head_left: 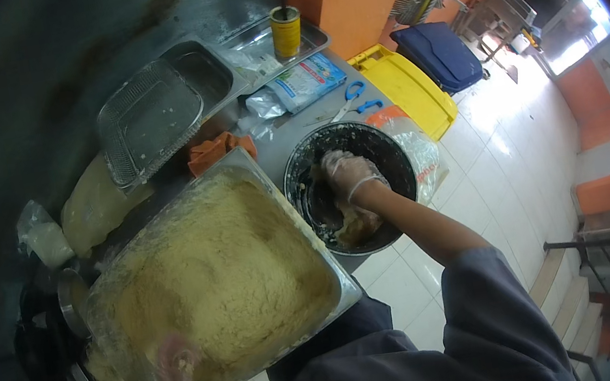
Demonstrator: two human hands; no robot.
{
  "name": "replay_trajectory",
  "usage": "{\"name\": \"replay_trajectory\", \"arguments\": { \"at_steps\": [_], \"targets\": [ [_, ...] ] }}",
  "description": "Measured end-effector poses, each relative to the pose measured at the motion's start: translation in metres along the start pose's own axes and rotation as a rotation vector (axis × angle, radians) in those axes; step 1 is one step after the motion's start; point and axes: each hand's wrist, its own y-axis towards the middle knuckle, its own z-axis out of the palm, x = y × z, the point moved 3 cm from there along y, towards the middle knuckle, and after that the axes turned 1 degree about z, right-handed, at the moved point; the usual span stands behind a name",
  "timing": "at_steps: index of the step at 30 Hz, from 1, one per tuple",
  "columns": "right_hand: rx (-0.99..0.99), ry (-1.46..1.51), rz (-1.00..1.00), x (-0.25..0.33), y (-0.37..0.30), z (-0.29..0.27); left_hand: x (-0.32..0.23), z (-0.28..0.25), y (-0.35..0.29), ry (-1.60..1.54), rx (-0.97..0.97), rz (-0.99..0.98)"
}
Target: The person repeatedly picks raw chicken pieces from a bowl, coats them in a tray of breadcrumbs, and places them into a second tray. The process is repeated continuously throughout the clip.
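A large steel tray (349, 293) holds a broad mass of pale yellow, crumbly dough (212, 261). At its near left edge is my left hand (177, 368) in a clear plastic glove, with dough bits on it; its fingers are blurred. To the right of the tray stands a round black pot (397, 152), its inner wall smeared with pale residue. My right hand (351, 173), also gloved, reaches down into this pot. Its fingers look bunched, and what they hold, if anything, is hidden. Wet, brownish matter (358, 223) lies in the pot below the wrist.
Behind the pot lie blue-handled scissors (355, 92), a blue-and-white packet (304, 83) and a yellow can (287, 34). An orange cloth (219, 151) and a mesh-sided tray (149, 115) are beyond the dough tray. A yellow bin lid (417, 93) is at the right.
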Motion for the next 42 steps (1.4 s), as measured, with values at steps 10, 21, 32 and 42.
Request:
{"name": "replay_trajectory", "arguments": {
  "at_steps": [10, 21, 32, 42],
  "targets": [
    [0.266, 0.129, -0.344, 0.011, -0.005, -0.068, -0.028, 0.052, -0.041, 0.274, -0.192, 0.191],
    [0.294, 0.444, -0.367, 0.019, -0.006, -0.079, -0.046, 0.039, -0.034, 0.21, -0.114, 0.202],
    [0.213, 0.981, 0.007, 0.063, -0.062, -0.182, -0.042, -0.03, -0.018, 0.253, -0.211, 0.189],
    [0.076, 0.62, -0.819, 0.272, -0.072, -0.112, -0.044, -0.047, -0.016, -0.033, -0.085, 0.404]
  ]
}}
